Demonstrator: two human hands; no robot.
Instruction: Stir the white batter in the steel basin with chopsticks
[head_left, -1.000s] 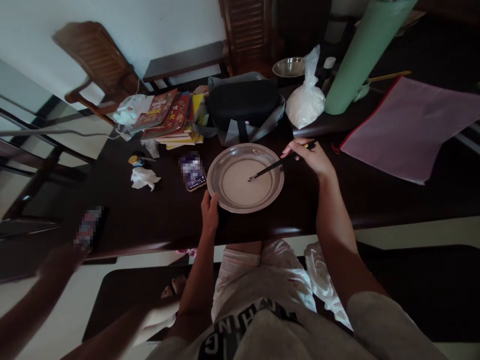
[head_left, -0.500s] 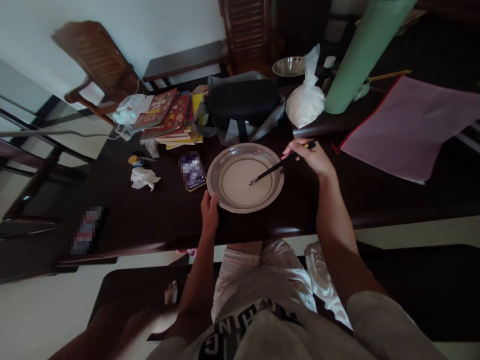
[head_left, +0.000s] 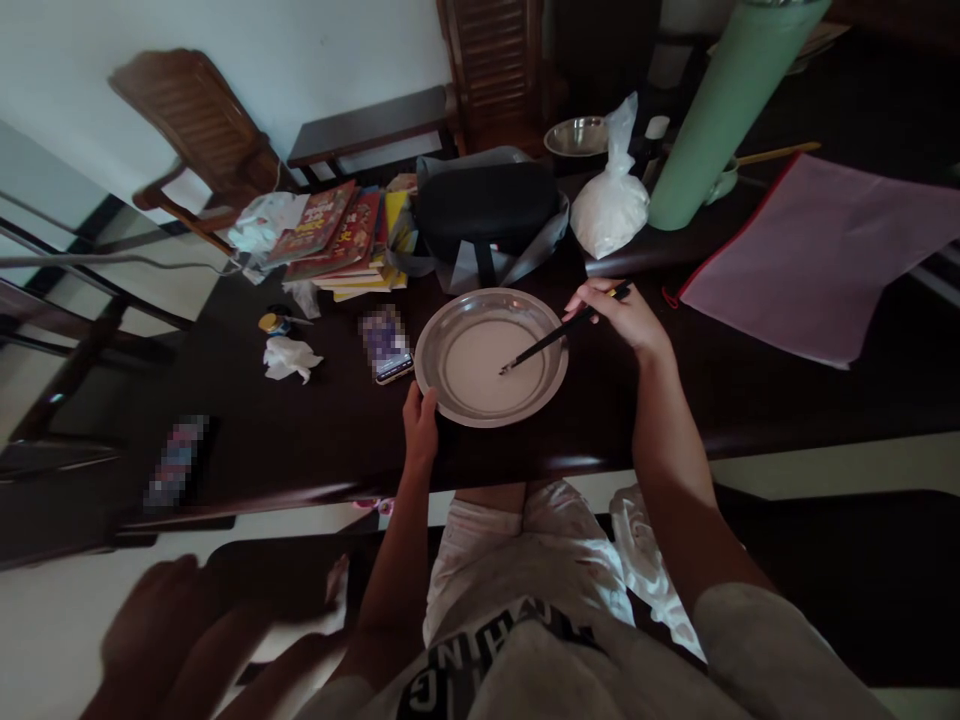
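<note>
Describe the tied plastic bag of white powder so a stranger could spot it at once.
Start at the tall green cylinder on the far side of the dark table. Just to its left, beyond the wide metal plate, sits the plastic bag. It is the only clear, knotted bag there, bulging with white powder, unlike the black pouch beside it.

A shiny metal dish (head_left: 450,325) is gleaming on a glossy dark wooden table (head_left: 315,430), beside a crinkled plastic bag (head_left: 611,205).
</note>
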